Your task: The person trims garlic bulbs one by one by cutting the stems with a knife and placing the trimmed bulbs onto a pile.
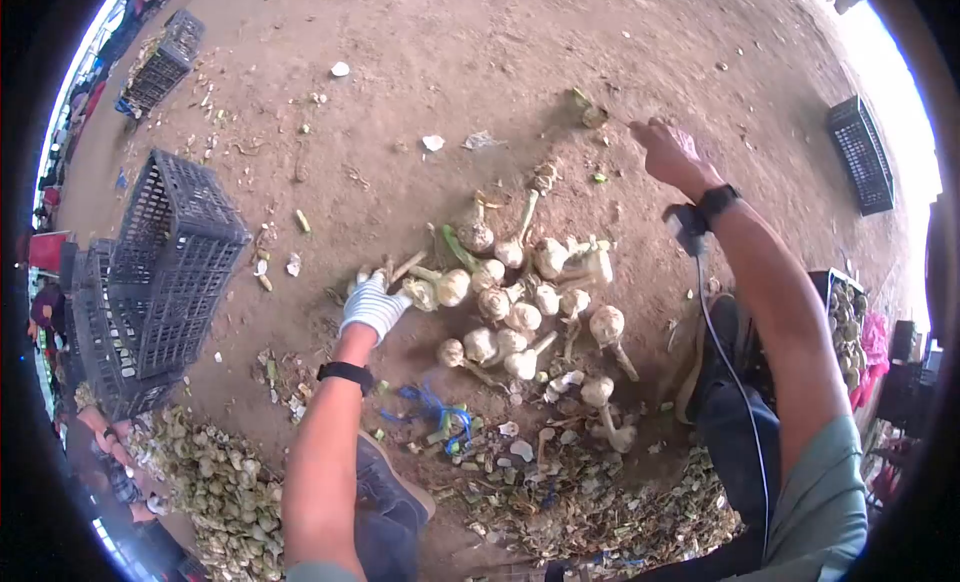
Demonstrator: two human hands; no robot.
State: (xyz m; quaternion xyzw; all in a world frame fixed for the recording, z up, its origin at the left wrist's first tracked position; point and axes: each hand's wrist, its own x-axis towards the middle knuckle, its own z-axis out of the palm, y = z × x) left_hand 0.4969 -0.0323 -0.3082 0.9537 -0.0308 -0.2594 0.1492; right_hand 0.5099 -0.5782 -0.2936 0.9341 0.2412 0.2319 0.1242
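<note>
Left hand (374, 308): your white glove — grey-striped
Right hand (672, 156): you wear no glove
Wristbands (346, 376): yours, both black
Cable (738, 382): pale, beneath your dark device (687, 228)
Right sleeve (826, 497): your grey-green

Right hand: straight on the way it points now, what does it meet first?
Looks like the brownish, roundish garlic bulb with a green end, just beyond the bare right hand. Height above the ground is unclear, so it might pass over.
</note>
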